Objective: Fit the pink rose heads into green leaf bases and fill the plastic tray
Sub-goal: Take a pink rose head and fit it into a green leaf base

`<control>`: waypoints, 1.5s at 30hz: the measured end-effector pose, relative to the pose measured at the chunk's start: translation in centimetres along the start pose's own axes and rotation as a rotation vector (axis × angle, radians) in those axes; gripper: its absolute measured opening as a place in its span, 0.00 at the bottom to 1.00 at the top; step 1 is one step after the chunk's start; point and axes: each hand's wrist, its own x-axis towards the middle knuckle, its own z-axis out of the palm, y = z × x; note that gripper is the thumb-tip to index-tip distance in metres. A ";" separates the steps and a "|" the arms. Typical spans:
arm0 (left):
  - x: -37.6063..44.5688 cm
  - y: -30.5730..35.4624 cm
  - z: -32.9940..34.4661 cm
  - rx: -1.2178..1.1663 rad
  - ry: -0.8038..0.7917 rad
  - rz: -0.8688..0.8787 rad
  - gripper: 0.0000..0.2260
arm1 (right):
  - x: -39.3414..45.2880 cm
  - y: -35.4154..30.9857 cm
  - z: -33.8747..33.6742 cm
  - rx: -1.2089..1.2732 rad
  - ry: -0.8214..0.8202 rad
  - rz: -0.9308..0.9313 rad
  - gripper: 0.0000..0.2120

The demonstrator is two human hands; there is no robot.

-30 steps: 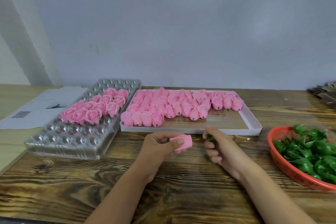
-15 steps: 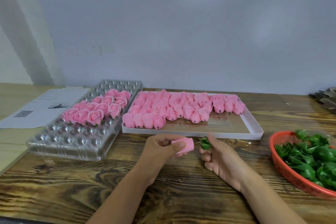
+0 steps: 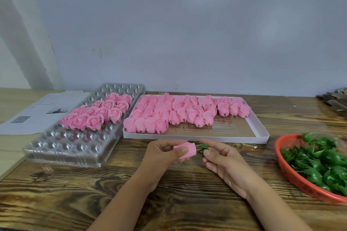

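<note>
My left hand (image 3: 165,154) grips a pink rose head (image 3: 187,150) lying sideways, its base end pointing right. My right hand (image 3: 221,157) pinches a green leaf base (image 3: 202,147) between thumb and forefinger, right against the rose's base end. Both hands hover over the wooden table, just in front of the white box (image 3: 262,130) holding several loose pink rose heads (image 3: 187,112). The clear plastic tray (image 3: 62,148) at the left carries several finished roses (image 3: 95,114) in its middle rows; its near rows of cups show no roses.
A red basket (image 3: 293,174) full of green leaf bases (image 3: 323,161) sits at the right edge. Printed paper sheets (image 3: 35,110) lie at the far left. A grey stack (image 3: 336,101) rests at the far right by the wall.
My right hand has brought the leaf base leftwards until it meets the rose's base end. My left hand keeps its grip on the rose.
</note>
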 end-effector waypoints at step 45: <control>-0.2 0.0 0.4 0.057 -0.065 -0.015 0.11 | -0.7 0.3 1.7 -0.619 0.206 -0.337 0.05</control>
